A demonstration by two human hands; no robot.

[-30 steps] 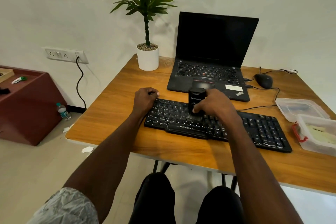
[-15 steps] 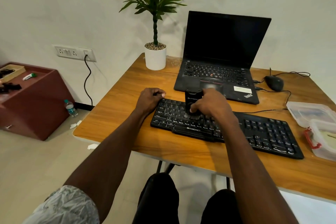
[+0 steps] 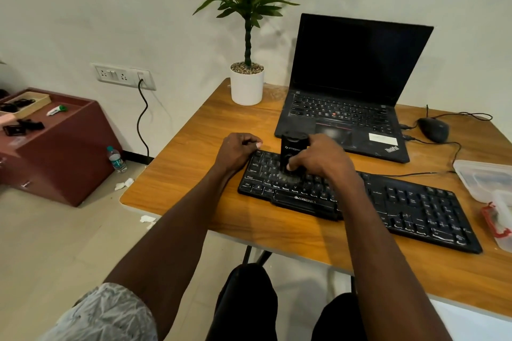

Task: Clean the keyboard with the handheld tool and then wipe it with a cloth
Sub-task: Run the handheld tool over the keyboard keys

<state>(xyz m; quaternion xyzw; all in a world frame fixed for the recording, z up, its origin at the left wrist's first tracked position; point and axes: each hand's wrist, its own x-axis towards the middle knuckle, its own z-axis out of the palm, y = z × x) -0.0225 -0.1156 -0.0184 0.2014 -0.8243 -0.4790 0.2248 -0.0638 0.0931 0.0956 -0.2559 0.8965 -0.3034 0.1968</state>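
Note:
A black keyboard (image 3: 401, 202) lies across the wooden desk (image 3: 194, 174), with pale dust on its keys. My right hand (image 3: 324, 160) grips a black cylindrical handheld tool (image 3: 293, 145) that stands upright with its lower end on the keys of the left section. My left hand (image 3: 238, 151) sits at the keyboard's far-left corner, fingers curled over its edge. No cloth shows plainly.
An open black laptop (image 3: 346, 108) stands behind the keyboard, a potted plant (image 3: 246, 86) to its left and a wired mouse (image 3: 433, 129) to its right. Clear plastic containers (image 3: 482, 177) sit at the desk's right edge. A maroon cabinet (image 3: 63, 147) stands on the floor at left.
My right hand has slid the tool a little leftward over the keys. My left hand has stayed at the keyboard's corner. The view has swung left.

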